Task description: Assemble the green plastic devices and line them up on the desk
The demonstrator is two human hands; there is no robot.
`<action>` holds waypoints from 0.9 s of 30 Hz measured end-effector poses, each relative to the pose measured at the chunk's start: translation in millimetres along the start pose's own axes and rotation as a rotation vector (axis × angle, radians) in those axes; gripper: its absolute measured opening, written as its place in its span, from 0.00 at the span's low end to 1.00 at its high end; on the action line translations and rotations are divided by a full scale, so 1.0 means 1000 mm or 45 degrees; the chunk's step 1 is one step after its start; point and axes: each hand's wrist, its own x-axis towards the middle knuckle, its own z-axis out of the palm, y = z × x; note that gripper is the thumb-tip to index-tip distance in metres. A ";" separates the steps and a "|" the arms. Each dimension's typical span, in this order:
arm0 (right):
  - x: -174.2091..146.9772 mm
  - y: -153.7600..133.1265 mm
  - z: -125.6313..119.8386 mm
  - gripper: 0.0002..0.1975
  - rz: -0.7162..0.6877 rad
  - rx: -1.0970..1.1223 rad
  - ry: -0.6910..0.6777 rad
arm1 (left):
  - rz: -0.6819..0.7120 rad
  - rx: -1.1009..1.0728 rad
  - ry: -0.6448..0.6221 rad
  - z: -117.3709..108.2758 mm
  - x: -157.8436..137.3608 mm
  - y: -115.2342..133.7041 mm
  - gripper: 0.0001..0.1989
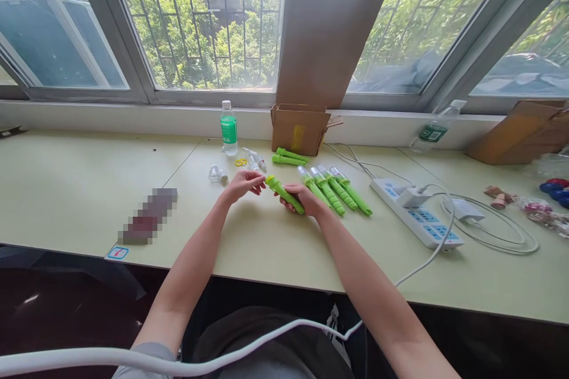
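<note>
Tube (280,190) sits clamped in my right hand (305,197), left of 4 clear-topped tubes (334,199); likely light, stiff, slick, best held mid-barrel. Left hand (244,183) meets its yellow rim (268,179); pinching, I can't tell.

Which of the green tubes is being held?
The yellow-rimmed green tube, in the right hand; the other green tubes lie on the table.

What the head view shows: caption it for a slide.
Right hand holding a green tube, left hand at its yellow-ringed end, with clear-topped green tubes to the right.
</note>
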 end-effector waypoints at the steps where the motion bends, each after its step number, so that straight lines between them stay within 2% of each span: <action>1: 0.000 0.000 -0.001 0.15 0.000 0.001 -0.004 | -0.005 -0.001 -0.016 -0.001 0.000 0.001 0.21; 5: 0.000 0.001 -0.002 0.15 0.000 0.017 -0.027 | 0.004 0.011 -0.051 -0.003 -0.001 0.003 0.21; 14: 0.002 0.001 -0.003 0.15 0.030 0.023 -0.023 | 0.088 0.178 0.012 -0.002 -0.001 0.006 0.19; 27: 0.001 0.001 -0.004 0.15 0.027 0.018 -0.021 | 0.115 0.306 -0.001 -0.001 0.002 0.001 0.16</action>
